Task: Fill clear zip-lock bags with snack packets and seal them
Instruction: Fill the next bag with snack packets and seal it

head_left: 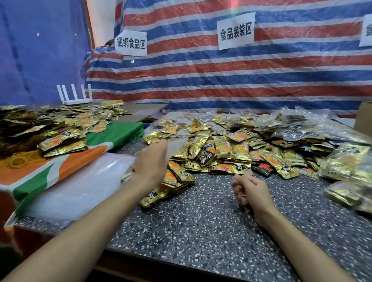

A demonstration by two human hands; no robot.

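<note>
Gold foil packets (225, 151) lie in a loose heap across the middle of the speckled table (197, 228), some spilling toward the near left edge of the pile. No bag is in either hand, so the step looks like starting a fresh one.

The left hand (151, 163) hovers flat and blurred, fingers stretched out, holding nothing. It hangs over the near left fringe of the heap. The stack of empty bags (80, 185) lies just beside it to the left, on the corner of the table. The right hand (249, 191) sits lower and nearer the body, fingers loosely curled with nothing in them as far as I can tell. It is just short of the heap's near edge. Filled bags (354, 166) are piled well off to the right.

To do it well, I would take one bag only from the top of the stack, since thin film tends to cling in pairs. Pinch it near the zip edge and bring it to the bare patch of table in front. Then let the right hand gather a flat, aligned handful, so the packets slide in without snagging the mouth
</note>
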